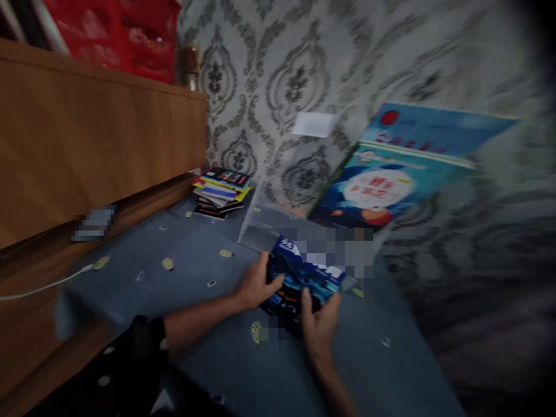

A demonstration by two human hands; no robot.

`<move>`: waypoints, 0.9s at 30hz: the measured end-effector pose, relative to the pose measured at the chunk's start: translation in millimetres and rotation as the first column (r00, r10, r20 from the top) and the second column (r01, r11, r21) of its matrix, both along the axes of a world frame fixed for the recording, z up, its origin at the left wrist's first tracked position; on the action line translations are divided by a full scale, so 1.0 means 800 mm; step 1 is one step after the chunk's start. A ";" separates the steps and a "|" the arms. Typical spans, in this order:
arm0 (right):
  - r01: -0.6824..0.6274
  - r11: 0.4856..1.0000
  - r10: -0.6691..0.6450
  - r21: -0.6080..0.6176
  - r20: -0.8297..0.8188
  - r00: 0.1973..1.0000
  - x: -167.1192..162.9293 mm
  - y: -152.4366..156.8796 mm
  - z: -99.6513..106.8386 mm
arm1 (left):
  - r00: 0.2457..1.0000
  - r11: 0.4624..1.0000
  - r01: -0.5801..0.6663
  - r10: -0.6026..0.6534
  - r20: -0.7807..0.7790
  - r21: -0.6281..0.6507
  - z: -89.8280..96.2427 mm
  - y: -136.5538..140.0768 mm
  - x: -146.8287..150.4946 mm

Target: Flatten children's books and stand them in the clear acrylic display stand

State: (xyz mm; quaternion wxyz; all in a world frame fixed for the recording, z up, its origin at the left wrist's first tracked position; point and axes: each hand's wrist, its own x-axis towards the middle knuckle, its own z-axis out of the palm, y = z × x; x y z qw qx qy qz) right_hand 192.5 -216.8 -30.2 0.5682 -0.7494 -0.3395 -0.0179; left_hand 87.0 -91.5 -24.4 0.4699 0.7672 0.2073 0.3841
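Note:
Between my two hands is a dark blue magazine or thin book [289, 275] with large pale lettering near its top edge. My left hand [257, 284] grips its left side, thumb across the cover. On the lower right edge, my right hand [320, 318] has its thumb on the front; its other fingers are mostly hidden beneath. Just beyond stands a clear plastic holder [252, 223]. Inside or behind its right part lean illustrated books, a teal one [391, 179] in front of a blue one [434, 128]; which of the two places is hard to tell.
A stack of small books [221, 194] sits at the back left of the patterned blue cloth [186, 301]. A wooden cabinet [99, 139] borders the left side, with a red basket [117, 40] on top. A white cable [47, 289] crosses the left edge. Patterned wallpaper rises behind.

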 end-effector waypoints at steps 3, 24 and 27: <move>-0.048 0.999 0.048 0.021 -0.006 0.999 -0.001 0.000 0.001 | 1.000 1.000 0.008 -0.008 0.019 -0.025 -0.007 0.001 0.003; -0.036 0.999 0.032 0.017 0.183 0.983 0.003 -0.013 -0.010 | 0.994 0.983 -0.093 0.084 0.065 0.156 -0.021 0.004 0.006; -0.013 1.000 0.010 0.016 0.181 0.983 0.002 -0.011 -0.009 | 0.996 0.983 -0.081 0.072 0.061 0.163 -0.018 0.004 0.005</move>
